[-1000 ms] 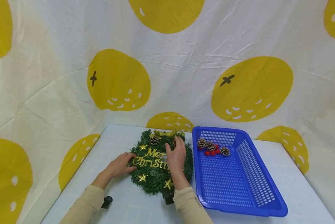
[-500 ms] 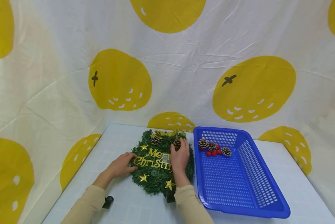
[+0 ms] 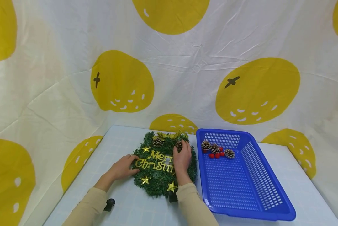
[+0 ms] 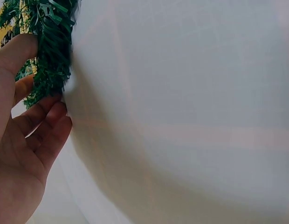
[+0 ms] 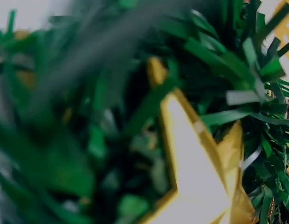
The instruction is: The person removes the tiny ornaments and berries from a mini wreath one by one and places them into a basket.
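A green wreath [image 3: 157, 184] lies on the table, with gold "Merry Christmas" lettering [image 3: 155, 164], gold stars [image 3: 171, 187] and a gold bow [image 3: 169, 135] at its far side. One pine cone [image 3: 157, 142] sits near the bow. My right hand [image 3: 182, 159] pinches a second pine cone [image 3: 179, 145] at the wreath's upper right. With its thumb on top and fingertips at the underside, my left hand [image 4: 18, 154] grips the wreath's left edge [image 4: 51, 51]. Tinsel and a gold star [image 5: 196, 163] fill the right wrist view; the hand is hidden there.
Right of the wreath stands a blue plastic basket [image 3: 231, 188] holding pine cones [image 3: 229, 153] and red berries [image 3: 217, 155] at its far left. A small black object [image 3: 109, 204] lies near my left forearm. A fruit-print cloth [image 3: 177, 88] hangs behind the table.
My right hand has shifted slightly right, and more of the pine cone at its fingertips shows. My left hand stays on the wreath's edge. The head view has drifted a little.
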Motion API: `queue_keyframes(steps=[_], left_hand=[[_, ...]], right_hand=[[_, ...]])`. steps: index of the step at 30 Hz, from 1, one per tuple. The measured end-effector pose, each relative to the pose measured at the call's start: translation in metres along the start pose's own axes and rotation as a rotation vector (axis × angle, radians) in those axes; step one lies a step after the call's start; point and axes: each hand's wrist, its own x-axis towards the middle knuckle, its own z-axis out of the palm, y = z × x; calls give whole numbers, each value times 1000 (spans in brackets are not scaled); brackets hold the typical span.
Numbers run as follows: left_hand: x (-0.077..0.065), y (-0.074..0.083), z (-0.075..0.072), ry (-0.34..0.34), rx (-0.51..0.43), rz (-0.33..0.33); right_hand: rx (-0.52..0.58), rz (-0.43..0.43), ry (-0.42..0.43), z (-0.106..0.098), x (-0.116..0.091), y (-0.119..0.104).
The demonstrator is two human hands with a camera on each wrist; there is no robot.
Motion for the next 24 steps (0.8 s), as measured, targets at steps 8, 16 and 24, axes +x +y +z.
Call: queue_keyframes(steps=[8, 16, 24], left_hand=[[0, 1, 1, 1, -1, -15], [1, -2, 3, -5, 4, -14], [3, -5, 3, 0, 24, -12]], right_hand=[[-28, -16, -2, 1, 3, 2], [-1, -33, 36, -1, 4, -5], [70, -29, 52, -6, 8, -25]])
